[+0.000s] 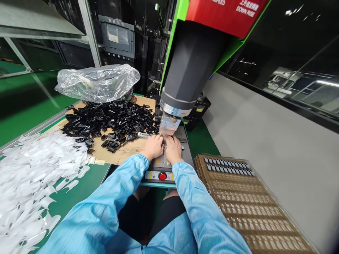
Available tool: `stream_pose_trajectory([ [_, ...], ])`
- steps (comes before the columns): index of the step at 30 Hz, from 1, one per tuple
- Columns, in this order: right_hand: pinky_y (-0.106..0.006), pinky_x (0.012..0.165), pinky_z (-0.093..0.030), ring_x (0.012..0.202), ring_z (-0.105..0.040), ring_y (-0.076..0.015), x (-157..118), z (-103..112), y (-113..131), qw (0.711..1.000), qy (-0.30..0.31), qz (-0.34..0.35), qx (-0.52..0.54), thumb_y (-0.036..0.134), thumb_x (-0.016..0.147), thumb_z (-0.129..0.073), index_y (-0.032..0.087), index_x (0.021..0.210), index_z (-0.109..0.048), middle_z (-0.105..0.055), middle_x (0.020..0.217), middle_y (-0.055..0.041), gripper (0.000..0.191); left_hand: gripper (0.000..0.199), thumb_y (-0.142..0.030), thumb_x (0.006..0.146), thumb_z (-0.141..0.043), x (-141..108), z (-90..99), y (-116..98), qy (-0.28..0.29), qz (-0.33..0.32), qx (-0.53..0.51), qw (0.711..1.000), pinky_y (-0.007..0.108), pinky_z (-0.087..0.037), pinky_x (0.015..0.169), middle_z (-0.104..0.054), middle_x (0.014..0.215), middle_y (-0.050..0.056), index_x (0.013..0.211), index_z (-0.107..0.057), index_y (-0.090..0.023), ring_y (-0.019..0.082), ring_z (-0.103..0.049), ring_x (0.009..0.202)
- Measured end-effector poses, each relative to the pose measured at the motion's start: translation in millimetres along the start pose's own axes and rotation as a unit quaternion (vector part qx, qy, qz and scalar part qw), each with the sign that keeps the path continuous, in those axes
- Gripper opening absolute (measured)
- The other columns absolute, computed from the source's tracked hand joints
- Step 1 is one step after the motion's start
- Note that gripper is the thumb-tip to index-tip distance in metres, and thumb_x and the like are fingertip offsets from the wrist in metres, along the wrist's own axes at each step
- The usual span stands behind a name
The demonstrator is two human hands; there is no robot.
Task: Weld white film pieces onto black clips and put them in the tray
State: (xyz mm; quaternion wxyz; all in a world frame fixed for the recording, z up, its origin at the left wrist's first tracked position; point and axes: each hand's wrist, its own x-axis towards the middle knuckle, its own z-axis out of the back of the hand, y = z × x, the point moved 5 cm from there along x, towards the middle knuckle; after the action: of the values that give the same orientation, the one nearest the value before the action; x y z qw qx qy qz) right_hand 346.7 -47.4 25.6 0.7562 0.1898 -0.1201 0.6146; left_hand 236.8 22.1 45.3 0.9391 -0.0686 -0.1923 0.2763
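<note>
My left hand (154, 146) and my right hand (173, 148) lie side by side on the grey base plate (159, 164) of a press machine (194, 67). Both sets of fingers are bent and close together, with the tips at the small fixture under the metal press head (170, 123). Whatever they pinch is hidden by the fingers. A flat silvery strip (143, 134) sticks out left of my left hand. On the front of the base, below my wrists, sits a red button (162, 176).
Black plastic clips (111, 118) are heaped on cardboard (127, 151) at the left, behind a pile of white plastic pieces (39, 169). A clear plastic bag (97, 83) lies behind them. Stacked trays (246, 201) stand at right, two rows of parts in the top one.
</note>
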Motion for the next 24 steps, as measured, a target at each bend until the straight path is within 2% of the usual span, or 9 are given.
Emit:
stream_pose_trajectory([
  [4, -0.062, 0.121, -0.032, 0.152, -0.035, -0.0402, 0, 3, 3, 1.0, -0.001, -0.007, -0.006, 0.014, 0.094, -0.052, 0.024, 0.156, -0.053, -0.056, 0.159, -0.0125, 0.064, 0.038, -0.031, 0.099, -0.057, -21, 12.5, -2, 0.017, -0.017, -0.018, 1.0, 0.051, -0.044, 0.11, -0.065, 0.142, 0.017, 0.135, -0.064, -0.019, 0.034, -0.057, 0.13],
  [6, -0.061, 0.122, -0.031, 0.151, -0.036, -0.0402, 1, 1, 2, 1.0, -0.003, -0.008, -0.008, 0.011, 0.09, -0.053, 0.024, 0.157, -0.053, -0.056, 0.158, -0.0125, 0.068, 0.041, -0.031, 0.098, -0.059, -40, 23.6, 8, 0.014, -0.016, -0.016, 1.0, 0.051, -0.043, 0.112, -0.062, 0.148, 0.017, 0.137, -0.064, -0.019, 0.034, -0.056, 0.133],
  [8, -0.06, 0.122, -0.031, 0.151, -0.037, -0.0402, 3, -3, 1, 1.0, -0.002, -0.01, -0.009, 0.009, 0.088, -0.052, 0.023, 0.157, -0.053, -0.057, 0.157, -0.0128, 0.071, 0.042, -0.033, 0.098, -0.06, -62, 38.9, 32, -0.002, 0.023, 0.003, 1.0, 0.052, -0.044, 0.111, -0.061, 0.15, 0.018, 0.137, -0.064, -0.019, 0.036, -0.055, 0.134],
  [13, -0.06, 0.124, -0.03, 0.154, -0.034, -0.041, 6, -9, 1, 0.999, 0.01, -0.026, -0.033, 0.007, 0.087, -0.049, 0.02, 0.159, -0.05, -0.053, 0.161, -0.0128, 0.074, 0.04, -0.037, 0.098, -0.062, -118, 80.7, 121, -0.05, 0.179, 0.057, 0.981, 0.056, -0.046, 0.106, -0.061, 0.148, 0.02, 0.133, -0.065, -0.019, 0.041, -0.055, 0.132],
  [16, -0.062, 0.125, -0.027, 0.156, -0.031, -0.0417, 8, -8, 2, 0.998, 0.02, -0.027, -0.051, 0.007, 0.085, -0.051, 0.021, 0.16, -0.049, -0.052, 0.162, -0.0122, 0.076, 0.039, -0.042, 0.096, -0.066, -140, 89.9, 159, -0.045, 0.235, 0.062, 0.969, 0.057, -0.047, 0.104, -0.064, 0.136, 0.022, 0.126, -0.069, -0.018, 0.044, -0.057, 0.129],
  [19, -0.061, 0.124, -0.03, 0.155, -0.032, -0.0418, 9, -8, 1, 0.997, 0.028, -0.028, -0.069, 0.009, 0.086, -0.05, 0.02, 0.16, -0.049, -0.053, 0.162, -0.012, 0.075, 0.037, -0.042, 0.095, -0.067, -148, 84.5, 171, -0.021, 0.244, 0.046, 0.969, 0.053, -0.05, 0.098, -0.065, 0.126, 0.021, 0.124, -0.07, -0.019, 0.042, -0.062, 0.121],
  [24, -0.057, 0.125, -0.032, 0.156, -0.032, -0.0393, 8, -12, 0, 0.995, 0.028, -0.048, -0.086, 0.009, 0.083, -0.05, 0.022, 0.162, -0.048, -0.051, 0.163, -0.0096, 0.08, 0.034, -0.037, 0.1, -0.062, -146, 71.6, 161, -0.025, 0.24, 0.013, 0.97, 0.046, -0.053, 0.093, -0.064, 0.124, 0.018, 0.129, -0.068, -0.022, 0.036, -0.067, 0.111],
])
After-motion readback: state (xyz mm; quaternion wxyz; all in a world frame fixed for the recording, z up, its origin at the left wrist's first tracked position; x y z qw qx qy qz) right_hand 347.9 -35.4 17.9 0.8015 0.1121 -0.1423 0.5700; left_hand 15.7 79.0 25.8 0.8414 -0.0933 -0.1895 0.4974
